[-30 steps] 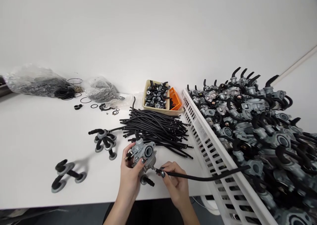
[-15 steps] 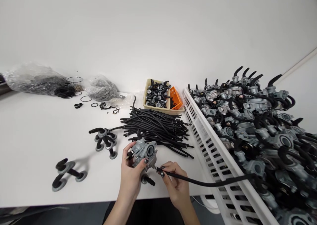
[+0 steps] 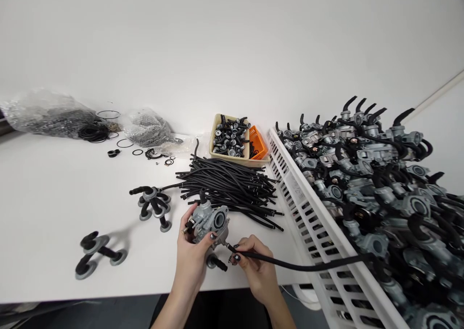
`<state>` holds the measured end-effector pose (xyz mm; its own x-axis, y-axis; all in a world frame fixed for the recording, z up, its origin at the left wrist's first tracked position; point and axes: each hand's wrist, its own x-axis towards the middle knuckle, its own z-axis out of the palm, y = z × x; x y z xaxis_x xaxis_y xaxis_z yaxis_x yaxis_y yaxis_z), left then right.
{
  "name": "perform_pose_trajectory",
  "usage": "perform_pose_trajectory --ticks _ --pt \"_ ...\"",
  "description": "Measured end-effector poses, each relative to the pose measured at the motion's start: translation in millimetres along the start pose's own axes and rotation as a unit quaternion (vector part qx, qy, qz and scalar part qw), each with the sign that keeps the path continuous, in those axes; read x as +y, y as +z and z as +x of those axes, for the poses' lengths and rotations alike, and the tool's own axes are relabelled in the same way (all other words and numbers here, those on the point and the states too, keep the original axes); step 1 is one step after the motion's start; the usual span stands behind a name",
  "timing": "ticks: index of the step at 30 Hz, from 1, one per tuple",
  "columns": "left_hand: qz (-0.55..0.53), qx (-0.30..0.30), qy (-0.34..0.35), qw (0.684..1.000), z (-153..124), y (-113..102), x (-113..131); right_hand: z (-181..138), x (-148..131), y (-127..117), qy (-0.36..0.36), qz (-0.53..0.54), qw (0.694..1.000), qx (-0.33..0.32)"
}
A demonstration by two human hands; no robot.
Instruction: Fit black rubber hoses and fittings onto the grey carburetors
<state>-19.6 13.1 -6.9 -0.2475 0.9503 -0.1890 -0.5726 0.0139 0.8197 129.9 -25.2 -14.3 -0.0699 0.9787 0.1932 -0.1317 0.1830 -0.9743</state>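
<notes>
My left hand (image 3: pixel 194 254) is closed around a grey metal carburetor (image 3: pixel 209 221), its round bore facing right and a short black rubber piece on top. Between the thumb and fingers of my right hand (image 3: pixel 256 266) is a black rubber hose (image 3: pixel 290 265), pinched close to its near end. That end meets the small spout low on the carburetor; how far it is pushed on I cannot tell. The hose runs right, over the crate's edge. Just below the carburetor, a round cap with a black rubber elbow (image 3: pixel 217 263) lies on the table.
A white slatted crate (image 3: pixel 300 201) on the right is heaped with carburetors (image 3: pixel 362 169). Behind my hands lie many black hoses (image 3: pixel 228 179). A cream tray (image 3: pixel 211 148) holds caps, beside an orange basket (image 3: pixel 258 143). Stacked caps (image 3: pixel 154 201), rubber rings (image 3: pixel 137 152) and plastic bags (image 3: pixel 145 126) are leftward.
Very little differs. My right fingers have shifted slightly at the hose end, and the hose has risen a touch. The carburetor stays in my left hand.
</notes>
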Motion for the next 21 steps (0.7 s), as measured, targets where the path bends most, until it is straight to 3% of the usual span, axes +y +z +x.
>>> perform_pose_trajectory --ticks 7,17,21 --pt "0.023 -0.022 0.011 0.999 1.3 -2.9 -2.7 1.2 2.1 0.5 -0.021 0.007 1.0 0.013" --pt "0.039 -0.019 0.024 0.999 -0.1 -3.6 -2.0 0.0 1.1 2.1 -0.116 -0.12 0.986 -0.008" --pt "0.04 -0.013 0.028 0.999 -0.4 -3.1 -1.0 0.6 -1.8 3.2 -0.083 -0.143 0.986 0.004"
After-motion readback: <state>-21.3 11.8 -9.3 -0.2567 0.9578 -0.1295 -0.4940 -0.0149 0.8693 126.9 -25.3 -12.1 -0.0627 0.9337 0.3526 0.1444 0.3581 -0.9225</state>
